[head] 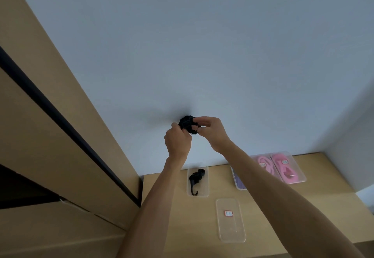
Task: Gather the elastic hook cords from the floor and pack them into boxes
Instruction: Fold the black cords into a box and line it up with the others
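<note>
Head view, only one I have. Both hands are raised in the middle of the frame, in front of a pale wall (202,45). My left hand (178,140) has its fingers curled around the left side of a bundled black cord (187,124). My right hand (210,131) pinches the right side of the same bundle, thumb and fingertips closed on it. So the cord sits between the two hands, held up well above the table, wound into a tight clump. I can't make out its hooks here.

Lower centre: a wooden table (303,207) runs along the bottom right. On it, just under my left forearm, an open clear box (204,194) holds a second black cord (196,177), its hook pointing toward the bottom of the frame. Below and right of that box a clear lid (230,229) lies flat with a small red-edged label (228,213) on it, apart from the box.

Right of centre, partly behind my right forearm, there's a purple-tinted box (239,182); contents too hidden to tell. Further right, two closed clear boxes sit side by side against the wall with pink cords (285,171) inside, each with a small label.

Left side of the frame: tan panels (40,136) with a dark strip running diagonally down.
</note>
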A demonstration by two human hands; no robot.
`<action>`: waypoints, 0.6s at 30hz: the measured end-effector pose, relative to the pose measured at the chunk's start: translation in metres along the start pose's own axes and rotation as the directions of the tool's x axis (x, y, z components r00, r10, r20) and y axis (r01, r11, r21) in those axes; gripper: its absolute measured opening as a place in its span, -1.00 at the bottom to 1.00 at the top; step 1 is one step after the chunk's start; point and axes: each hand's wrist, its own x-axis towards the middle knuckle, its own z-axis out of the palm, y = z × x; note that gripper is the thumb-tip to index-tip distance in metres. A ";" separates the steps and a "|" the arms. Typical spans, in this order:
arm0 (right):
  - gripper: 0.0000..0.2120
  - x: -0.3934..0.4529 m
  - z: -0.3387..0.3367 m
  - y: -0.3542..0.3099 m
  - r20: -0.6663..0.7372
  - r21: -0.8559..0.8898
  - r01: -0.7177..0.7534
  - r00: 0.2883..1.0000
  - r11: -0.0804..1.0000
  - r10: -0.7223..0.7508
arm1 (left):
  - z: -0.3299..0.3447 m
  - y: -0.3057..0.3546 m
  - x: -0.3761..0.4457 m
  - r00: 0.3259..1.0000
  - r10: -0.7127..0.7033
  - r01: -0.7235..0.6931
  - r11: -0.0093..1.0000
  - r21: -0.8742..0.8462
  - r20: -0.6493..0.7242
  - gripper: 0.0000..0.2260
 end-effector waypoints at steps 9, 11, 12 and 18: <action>-0.90 0.002 0.001 -0.003 -0.101 -0.400 0.130 0.977 0.907 -0.185 | 0.005 -0.005 -0.006 0.998 0.041 -0.038 0.997 -0.060 0.050 -0.90; -0.90 0.002 0.007 -0.001 -0.077 -0.407 0.147 0.978 0.901 -0.194 | 0.006 -0.005 -0.007 0.995 0.083 -0.082 0.996 -0.022 0.054 -0.89; -0.90 0.002 0.010 -0.001 -0.071 -0.418 0.145 0.979 0.897 -0.192 | 0.006 -0.004 -0.007 0.993 0.109 -0.109 0.994 -0.005 0.054 -0.89; -0.92 0.008 0.012 -0.008 -0.157 -0.357 0.091 0.975 0.930 -0.156 | 0.005 -0.012 -0.012 0.969 0.246 -0.246 0.969 -0.002 0.003 -0.84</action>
